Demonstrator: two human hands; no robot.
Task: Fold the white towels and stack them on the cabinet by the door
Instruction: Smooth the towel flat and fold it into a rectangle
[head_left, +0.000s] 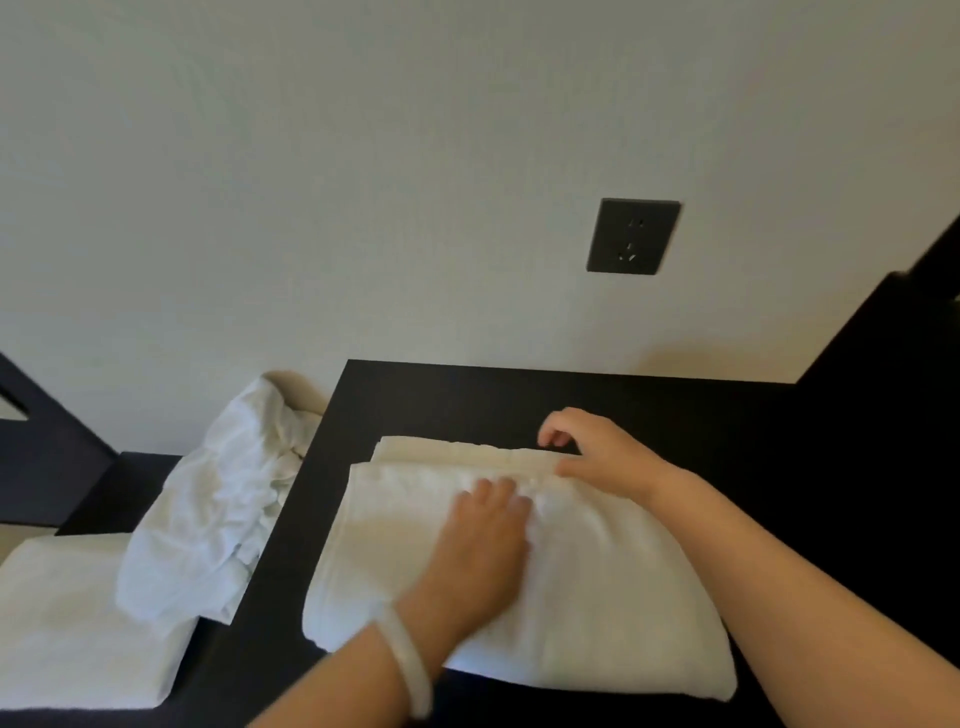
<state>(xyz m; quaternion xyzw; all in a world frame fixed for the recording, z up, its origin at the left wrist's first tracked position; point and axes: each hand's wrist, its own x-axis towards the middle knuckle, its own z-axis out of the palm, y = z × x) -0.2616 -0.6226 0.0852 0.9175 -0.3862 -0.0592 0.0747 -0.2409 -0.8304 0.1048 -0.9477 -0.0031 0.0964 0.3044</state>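
A folded white towel (597, 582) lies on the black cabinet top (727, 415), on top of another folded towel (441, 449) whose far edge sticks out behind it. My left hand (483, 535) presses flat on the middle of the top towel, a pale bangle on its wrist. My right hand (592, 447) sits at the towel's far right edge; its thumb touches the fold, and its curled fingers hover above the cabinet top.
A crumpled white cloth pile (218, 499) hangs beside the cabinet's left edge. Lower left lies a flat folded white cloth (67, 623). A black wall socket (632, 236) is above the cabinet. A dark panel (883, 338) rises on the right.
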